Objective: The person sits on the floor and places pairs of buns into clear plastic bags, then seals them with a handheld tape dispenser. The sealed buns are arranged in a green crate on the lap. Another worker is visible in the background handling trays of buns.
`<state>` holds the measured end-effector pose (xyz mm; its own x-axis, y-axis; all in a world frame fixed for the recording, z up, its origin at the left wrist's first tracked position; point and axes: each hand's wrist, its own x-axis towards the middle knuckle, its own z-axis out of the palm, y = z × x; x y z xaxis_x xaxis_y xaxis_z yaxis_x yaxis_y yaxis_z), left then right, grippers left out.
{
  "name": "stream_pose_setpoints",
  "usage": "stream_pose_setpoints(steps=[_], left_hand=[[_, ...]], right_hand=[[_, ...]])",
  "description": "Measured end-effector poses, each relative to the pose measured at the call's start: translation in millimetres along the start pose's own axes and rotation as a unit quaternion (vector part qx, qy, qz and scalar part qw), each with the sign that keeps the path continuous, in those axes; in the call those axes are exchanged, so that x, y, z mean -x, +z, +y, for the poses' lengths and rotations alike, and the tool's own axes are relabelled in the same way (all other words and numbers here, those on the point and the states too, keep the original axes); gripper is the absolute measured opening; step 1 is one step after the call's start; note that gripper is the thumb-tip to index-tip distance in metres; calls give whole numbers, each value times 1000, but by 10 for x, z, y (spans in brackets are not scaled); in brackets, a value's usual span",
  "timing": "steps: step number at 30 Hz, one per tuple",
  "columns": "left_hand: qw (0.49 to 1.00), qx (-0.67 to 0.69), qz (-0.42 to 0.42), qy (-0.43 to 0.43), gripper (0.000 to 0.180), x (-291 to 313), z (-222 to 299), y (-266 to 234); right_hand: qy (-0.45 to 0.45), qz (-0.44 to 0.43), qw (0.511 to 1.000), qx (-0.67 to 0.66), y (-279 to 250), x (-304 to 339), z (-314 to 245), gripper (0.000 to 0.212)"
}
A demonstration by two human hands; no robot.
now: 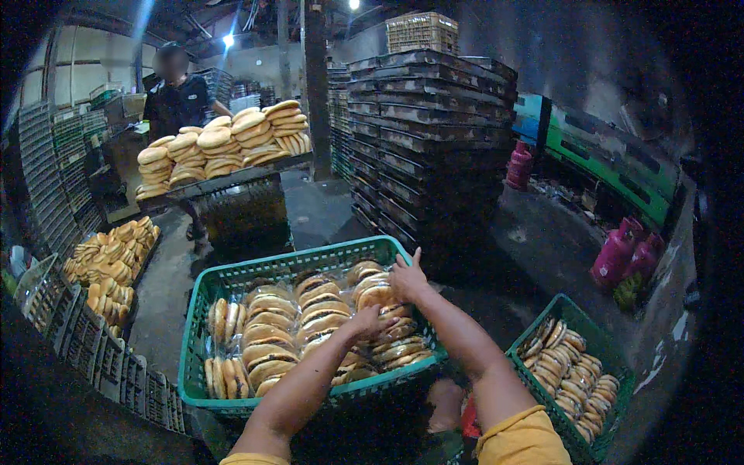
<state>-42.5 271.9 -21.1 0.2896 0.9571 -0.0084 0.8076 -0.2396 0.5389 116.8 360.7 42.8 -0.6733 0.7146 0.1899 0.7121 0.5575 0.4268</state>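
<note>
A green plastic crate (294,258) in front of me holds several rows of round, golden buns (269,333), many in clear plastic wrap. My left hand (370,322) reaches over the right-hand row, fingers stretched out against the buns there. Farther up the same row, my right hand (408,280) lies beside the crate's right wall, its fingers apart and touching a bun (375,293). Part of the row is hidden under both hands. At the crate's left side, smaller groups of wrapped buns (226,319) stand on edge.
Lower right, a second green crate (620,370) holds wrapped buns. Beyond stands a tall stack of dark trays (426,139). A person (178,97) stands behind a tray (232,178) piled with buns. Pink gas cylinders (616,252) are at right; loose buns (116,260) lie left.
</note>
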Motion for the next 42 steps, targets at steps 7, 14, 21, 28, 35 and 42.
stream_pose_setpoints(steps=[7, 14, 21, 28, 35, 42], left_hand=[[987, 134, -46, -79, 87, 198, 267, -446], [783, 607, 133, -10, 64, 1015, 1082, -913], [720, 680, 91, 107, 63, 1945, 1277, -218], [660, 749, -13, 60, 77, 2141, 1279, 88], [799, 598, 61, 31, 81, 2365, 1191, 198], [725, 680, 29, 100, 33, 2340, 1195, 154]], right_hand=[[66, 25, 937, -343, -596, 288, 40, 23], [-96, 382, 867, -306, -1603, 1647, -915, 15], [319, 272, 540, -730, -1551, 2285, -1140, 20], [303, 203, 596, -715, -1418, 2683, -1238, 33], [263, 167, 631, -710, -1343, 2764, -1346, 31], [303, 18, 460, -834, -1001, 2898, -1702, 26]])
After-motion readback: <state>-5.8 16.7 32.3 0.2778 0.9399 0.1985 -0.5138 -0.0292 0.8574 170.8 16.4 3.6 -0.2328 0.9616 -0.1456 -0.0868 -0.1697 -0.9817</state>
